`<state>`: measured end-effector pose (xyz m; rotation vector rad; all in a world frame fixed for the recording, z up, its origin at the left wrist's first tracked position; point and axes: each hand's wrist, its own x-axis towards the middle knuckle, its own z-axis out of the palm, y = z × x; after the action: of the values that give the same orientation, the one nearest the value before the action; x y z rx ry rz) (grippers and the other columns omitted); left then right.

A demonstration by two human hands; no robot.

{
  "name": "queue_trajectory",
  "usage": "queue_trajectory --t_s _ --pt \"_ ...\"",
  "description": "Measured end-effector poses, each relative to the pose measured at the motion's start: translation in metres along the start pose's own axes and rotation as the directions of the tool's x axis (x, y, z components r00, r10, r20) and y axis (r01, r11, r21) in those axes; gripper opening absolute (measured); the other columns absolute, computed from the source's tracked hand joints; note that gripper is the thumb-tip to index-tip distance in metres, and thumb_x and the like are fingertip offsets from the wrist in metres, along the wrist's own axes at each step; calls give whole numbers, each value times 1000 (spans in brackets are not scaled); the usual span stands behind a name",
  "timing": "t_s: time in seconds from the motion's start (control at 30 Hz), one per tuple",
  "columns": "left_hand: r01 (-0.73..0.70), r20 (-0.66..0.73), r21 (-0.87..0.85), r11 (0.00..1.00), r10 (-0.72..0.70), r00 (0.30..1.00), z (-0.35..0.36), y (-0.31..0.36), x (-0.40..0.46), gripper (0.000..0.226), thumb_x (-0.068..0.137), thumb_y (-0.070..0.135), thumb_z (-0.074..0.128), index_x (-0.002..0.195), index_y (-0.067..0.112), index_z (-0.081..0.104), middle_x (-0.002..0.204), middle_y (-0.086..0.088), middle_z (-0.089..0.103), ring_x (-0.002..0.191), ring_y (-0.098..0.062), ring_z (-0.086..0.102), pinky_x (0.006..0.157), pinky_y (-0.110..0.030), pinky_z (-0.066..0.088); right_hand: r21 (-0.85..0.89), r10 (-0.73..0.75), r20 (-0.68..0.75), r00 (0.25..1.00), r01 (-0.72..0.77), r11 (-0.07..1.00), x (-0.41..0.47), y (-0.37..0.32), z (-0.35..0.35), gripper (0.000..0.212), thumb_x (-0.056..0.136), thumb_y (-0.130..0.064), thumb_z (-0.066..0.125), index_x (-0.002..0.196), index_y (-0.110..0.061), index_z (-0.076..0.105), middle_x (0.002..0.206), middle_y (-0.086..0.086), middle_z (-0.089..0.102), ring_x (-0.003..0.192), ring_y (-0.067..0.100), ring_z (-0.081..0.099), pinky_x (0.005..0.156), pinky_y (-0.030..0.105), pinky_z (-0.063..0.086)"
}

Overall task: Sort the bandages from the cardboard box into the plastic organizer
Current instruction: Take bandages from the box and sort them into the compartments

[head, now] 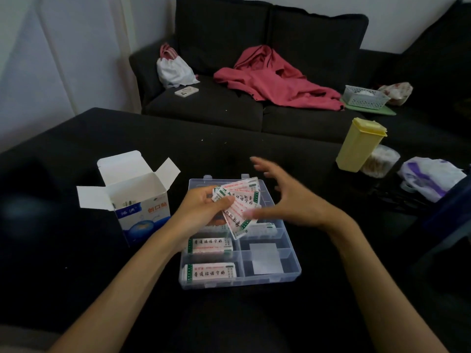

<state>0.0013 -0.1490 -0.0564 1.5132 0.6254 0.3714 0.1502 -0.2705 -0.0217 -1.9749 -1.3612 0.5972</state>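
Several bandages (238, 202) are fanned in the left hand (204, 208), pinched under its thumb above the plastic organizer (293, 272). Right hand (283, 197) hovers beside them, fingers spread, empty. Next move likely requires drawing one strip into a compartment. Cardboard box (137, 200) stands left of the left hand.

Open dark surface (229, 149) beyond the plastic organizer (293, 273), between it and the sofa. Cardboard box (137, 200) with raised flaps just beside the organizer's left edge. Yellow container (359, 145) and round tub (379, 161) well off to the right. Fanned bandages (240, 207) over the organizer's far compartments.
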Motion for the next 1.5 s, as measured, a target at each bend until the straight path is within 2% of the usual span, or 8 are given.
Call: queue_trajectory --t_s 0.13,0.3,0.43,0.63,0.73,0.87,1.1,1.5 --pt "-1 -24 36 999 2 1000 5 -1 2 9 91 22 57 99 22 61 84 1 71 69 -5 70 56 -14 52 -200 3 78 997 13 980 6 1 29 110 65 -34 83 147 -33 10 147 -7 16 132 14 27 107 41 37" --pt "-38 -74 63 997 43 996 13 -7 7 10 95 26 51 92 23 60 87 3 69 79 -7 68 67 -18 53 -273 -72 -86 994 46 961 8 8 38 76 73 -23 78 135 -24 33 132 -6 37 119 10 44 86 23 50" --pt "-101 -60 203 974 116 991 10 -10 11 13 95 30 49 92 23 60 89 6 68 78 -4 67 64 -15 52 -78 -31 -39 999 28 997 7 12 26 46 80 -11 71 120 -21 51 114 -7 53 96 6 58 65 15 52" --pt "-198 -46 533 823 262 964 5 -13 25 20 91 40 54 93 25 66 89 7 68 78 -6 66 72 -31 56 291 80 95 992 -104 951 6 26 2 50 75 -10 73 118 -27 54 115 -3 60 104 12 61 75 21 54" --pt "-223 -38 590 776 302 953 10 -7 31 21 90 42 55 93 26 67 81 12 63 72 -3 62 62 -21 47 392 129 134 982 -172 904 6 34 -1 40 85 -13 63 121 -25 52 115 1 58 101 14 63 75 23 54" --pt "-220 43 696 684 265 963 22 -12 34 22 88 40 59 96 22 70 76 9 65 68 -7 59 59 -20 42 50 89 -26 996 -87 995 8 46 7 20 92 -8 54 109 -19 58 108 1 61 96 13 64 79 27 56" --pt "-245 144 812 529 225 964 18 -19 29 18 87 34 65 104 30 61 104 10 70 92 -4 64 80 -26 50 -395 140 15 990 -123 910 8 56 17 16 91 -24 59 106 -28 57 114 -2 61 107 14 55 101 44 41" --pt "-341 312 899 273 147 939 23 -12 40 19 91 26 59 107 26 70 106 7 68 96 -10 59 82 -25 44 -605 159 -27 987 -143 784 10 56 22 20 92 -26 57 108 -25 69 101 -7 63 97 10 51 98 34 38"
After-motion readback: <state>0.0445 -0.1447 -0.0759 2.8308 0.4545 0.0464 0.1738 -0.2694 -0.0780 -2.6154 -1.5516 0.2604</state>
